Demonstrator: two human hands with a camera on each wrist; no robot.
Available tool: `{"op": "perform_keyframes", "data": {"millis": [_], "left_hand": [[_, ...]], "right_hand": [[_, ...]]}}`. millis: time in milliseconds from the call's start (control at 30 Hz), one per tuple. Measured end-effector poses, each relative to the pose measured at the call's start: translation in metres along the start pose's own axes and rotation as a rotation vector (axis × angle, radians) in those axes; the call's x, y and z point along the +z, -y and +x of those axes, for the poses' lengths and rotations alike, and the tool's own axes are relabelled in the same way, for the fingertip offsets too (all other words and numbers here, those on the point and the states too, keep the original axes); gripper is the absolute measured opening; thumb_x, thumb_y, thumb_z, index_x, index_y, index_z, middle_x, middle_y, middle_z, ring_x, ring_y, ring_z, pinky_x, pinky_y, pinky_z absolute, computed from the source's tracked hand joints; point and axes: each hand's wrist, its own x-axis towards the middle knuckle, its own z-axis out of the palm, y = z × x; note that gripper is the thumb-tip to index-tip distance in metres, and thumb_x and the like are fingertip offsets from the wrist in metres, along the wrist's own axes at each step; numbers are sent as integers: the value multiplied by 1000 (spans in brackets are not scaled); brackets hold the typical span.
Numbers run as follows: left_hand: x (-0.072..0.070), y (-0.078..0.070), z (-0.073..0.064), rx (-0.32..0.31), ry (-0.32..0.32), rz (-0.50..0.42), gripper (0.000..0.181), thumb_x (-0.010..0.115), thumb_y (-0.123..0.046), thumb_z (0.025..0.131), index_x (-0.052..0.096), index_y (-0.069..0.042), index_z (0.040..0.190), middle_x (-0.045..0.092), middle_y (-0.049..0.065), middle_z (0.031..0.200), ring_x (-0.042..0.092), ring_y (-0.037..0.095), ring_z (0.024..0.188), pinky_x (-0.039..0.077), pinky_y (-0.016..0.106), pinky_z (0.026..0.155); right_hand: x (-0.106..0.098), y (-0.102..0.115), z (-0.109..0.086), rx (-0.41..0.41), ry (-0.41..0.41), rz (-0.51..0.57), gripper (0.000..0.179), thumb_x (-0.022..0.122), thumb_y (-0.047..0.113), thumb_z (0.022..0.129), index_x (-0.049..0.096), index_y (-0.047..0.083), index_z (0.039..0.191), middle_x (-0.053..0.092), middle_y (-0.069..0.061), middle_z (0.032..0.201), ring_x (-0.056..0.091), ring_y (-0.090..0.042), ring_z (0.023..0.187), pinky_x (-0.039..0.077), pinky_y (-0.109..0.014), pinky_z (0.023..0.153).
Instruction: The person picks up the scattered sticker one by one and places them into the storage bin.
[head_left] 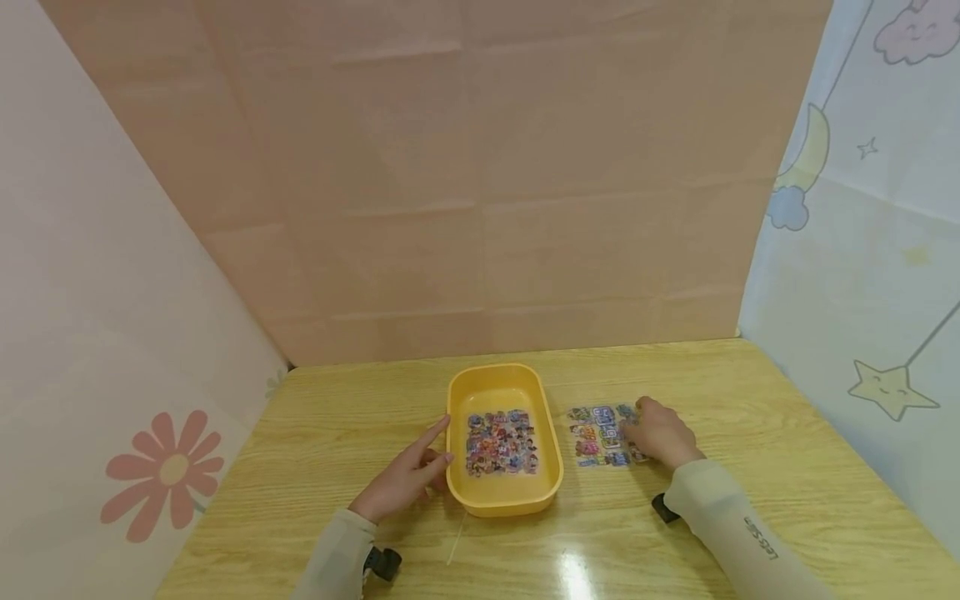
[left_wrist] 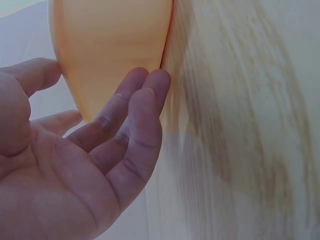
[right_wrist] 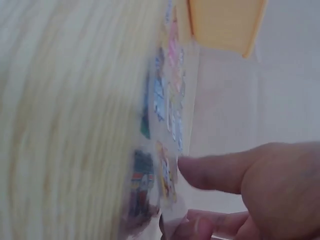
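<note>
A yellow rectangular tray [head_left: 505,507] stands on the table, with a clear sheet of small colourful cartoon stickers [head_left: 502,443] lying flat inside. My left hand [head_left: 405,479] rests against the tray's left side, thumb and index finger at the rim. In the left wrist view its other fingers [left_wrist: 145,120] are loosely bent beside the outer wall. To the right of the tray lies another clear sticker sheet [head_left: 592,437]. My right hand [head_left: 662,433] pinches this sheet's right edge, the thumb [right_wrist: 210,172] on top. The right wrist view shows that edge raised slightly off the table.
The light wood table [head_left: 360,400] carries the tray near its middle. Behind it rises a creased tan backdrop [head_left: 480,208]. Printed cloths hang at both sides, one with a pink flower [head_left: 174,469], the other with a star [head_left: 892,390]. Near the tray's front lies a thin pale strip [head_left: 455,540].
</note>
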Motion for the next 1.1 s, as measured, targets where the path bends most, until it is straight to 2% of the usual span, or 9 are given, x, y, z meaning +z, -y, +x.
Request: {"op": "perform_keyframes", "data": {"millis": [100, 200, 300, 400, 500, 633, 833, 900, 1100], "left_hand": [[1, 0, 0, -1, 0, -1, 66, 47, -31, 108, 12, -23, 163, 67, 13, 110, 66, 29, 89, 52, 40, 62], [1, 0, 0, 0, -2, 0, 66, 47, -31, 108, 12, -23, 163, 67, 13, 110, 66, 29, 88, 52, 40, 62], [1, 1, 0, 2, -2, 4, 66, 48, -31, 108, 12, -22, 163, 67, 12, 109, 66, 29, 88, 52, 40, 62], [1, 1, 1, 3, -1, 7, 66, 48, -32, 108, 12, -23, 163, 67, 11, 107, 66, 29, 88, 52, 40, 61], [0, 1, 1, 4, -1, 8, 67, 48, -33, 108, 12, -24, 163, 67, 11, 107, 67, 30, 88, 52, 40, 61], [0, 3, 1, 7, 0, 5, 67, 48, -33, 107, 12, -24, 163, 67, 11, 108, 67, 30, 88, 52, 39, 60], [0, 2, 1, 0, 0, -2, 67, 49, -34, 107, 12, -25, 163, 67, 11, 109, 67, 29, 89, 52, 39, 62], [0, 2, 1, 0, -1, -1, 68, 49, -35, 107, 12, -25, 163, 67, 11, 109, 67, 29, 89, 52, 39, 62], [0, 1, 0, 2, -1, -2, 67, 48, -34, 107, 12, -24, 163, 67, 12, 109, 66, 30, 89, 51, 39, 61]], "right_hand": [[-1, -1, 0, -2, -6, 49, 52, 54, 23, 102, 42, -12, 139, 64, -27, 111, 56, -26, 71, 44, -39, 62], [-1, -3, -1, -22, -13, 111, 42, 48, 18, 103, 48, -12, 133, 65, -22, 104, 54, -23, 70, 43, -38, 63], [-3, -4, -2, -26, -12, 193, 40, 44, 15, 102, 51, -12, 129, 65, -17, 88, 51, -20, 59, 44, -37, 58], [-5, -5, -5, -29, -20, 252, 38, 43, 15, 101, 55, -13, 125, 64, -14, 83, 49, -18, 52, 45, -36, 54], [-8, -7, -6, -43, -30, 279, 35, 45, 14, 100, 61, -12, 119, 67, -18, 93, 53, -20, 60, 47, -36, 57], [-11, -11, -7, -53, -26, 297, 33, 49, 15, 102, 65, -11, 116, 67, -23, 110, 61, -25, 81, 51, -38, 69], [-18, -18, -4, -73, -18, 311, 33, 51, 14, 102, 67, -12, 115, 67, -26, 114, 64, -36, 103, 53, -48, 84], [-20, -19, -2, -72, -11, 318, 34, 50, 14, 103, 67, -12, 116, 67, -26, 114, 63, -35, 104, 52, -47, 84], [-26, -19, 0, -48, 27, 398, 37, 48, 16, 105, 61, -14, 122, 68, -25, 112, 50, -23, 76, 43, -36, 65]]}}
